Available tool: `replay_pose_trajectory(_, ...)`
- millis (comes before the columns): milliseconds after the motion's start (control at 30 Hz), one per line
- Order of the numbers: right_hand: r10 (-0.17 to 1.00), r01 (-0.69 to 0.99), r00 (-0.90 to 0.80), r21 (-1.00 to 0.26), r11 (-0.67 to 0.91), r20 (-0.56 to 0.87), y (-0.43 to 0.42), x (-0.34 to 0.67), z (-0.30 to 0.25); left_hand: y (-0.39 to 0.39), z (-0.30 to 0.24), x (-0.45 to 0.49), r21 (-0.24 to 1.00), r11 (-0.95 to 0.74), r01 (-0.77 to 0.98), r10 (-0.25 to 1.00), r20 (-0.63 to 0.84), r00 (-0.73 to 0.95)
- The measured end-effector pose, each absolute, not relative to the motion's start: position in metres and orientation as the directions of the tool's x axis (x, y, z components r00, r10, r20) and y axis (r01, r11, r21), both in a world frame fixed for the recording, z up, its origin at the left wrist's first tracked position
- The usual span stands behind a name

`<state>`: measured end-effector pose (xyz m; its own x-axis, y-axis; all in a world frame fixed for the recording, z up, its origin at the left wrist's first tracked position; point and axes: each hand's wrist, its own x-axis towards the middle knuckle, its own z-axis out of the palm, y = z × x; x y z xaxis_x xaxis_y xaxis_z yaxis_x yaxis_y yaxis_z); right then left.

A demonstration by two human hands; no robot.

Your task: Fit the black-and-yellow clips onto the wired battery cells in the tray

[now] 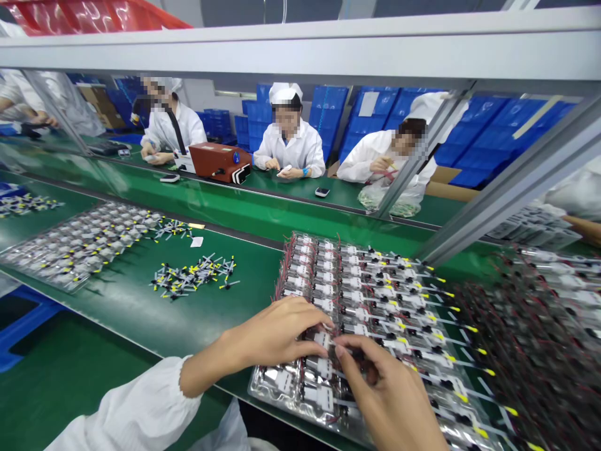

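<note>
A clear plastic tray (256, 385) on the green bench holds rows of small units with white blocks, silver bodies and red wires. Grey sticks with yellow tips lie across its right-hand columns. My left hand (277, 335) reaches over the tray from the left, thumb and fingers curled around one small white-and-silver unit (323, 340). Just right of it, my right hand (382, 382) is closed in a pinch, thumb against forefinger, beside that same unit. Whatever sits between the right fingertips is too small and hidden to make out.
Loose yellow-tipped sticks (192, 275) are piled on the bench left of the tray. Another filled tray (79, 244) lies farther left. Stacked trays (539, 326) stand at right. A metal frame post (498, 188) slants nearby. Co-workers in white sit across the bench beside a reddish-brown box (218, 161).
</note>
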<state>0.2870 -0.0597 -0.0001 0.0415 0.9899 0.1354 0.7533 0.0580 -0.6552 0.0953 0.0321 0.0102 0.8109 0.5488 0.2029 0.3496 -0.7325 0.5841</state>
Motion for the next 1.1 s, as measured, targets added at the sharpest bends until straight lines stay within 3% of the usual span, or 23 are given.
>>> replay_pose_trajectory(300, 0.973, 0.749, -0.010, -0.643, 0.159, 0.229, -0.053, 0.286, 0.003, 0.032, 0.009, 0.095, 0.569, -0.747, 0.343, 0.539, 0.217, 0.814)
replay_pose_trajectory(833, 0.984, 0.759, -0.015, -0.639, 0.126, 0.176, -0.050, 0.287, -0.005, 0.033, 0.003, 0.099, 0.511, -0.791, 0.336, 0.516, 0.263, 0.815)
replay_pose_trajectory(1100, 0.982, 0.777, -0.042, -0.612, 0.147, 0.183, -0.049, 0.283, -0.002, 0.034, 0.002, 0.099, 0.567, -0.765, 0.306, 0.524, 0.270, 0.808)
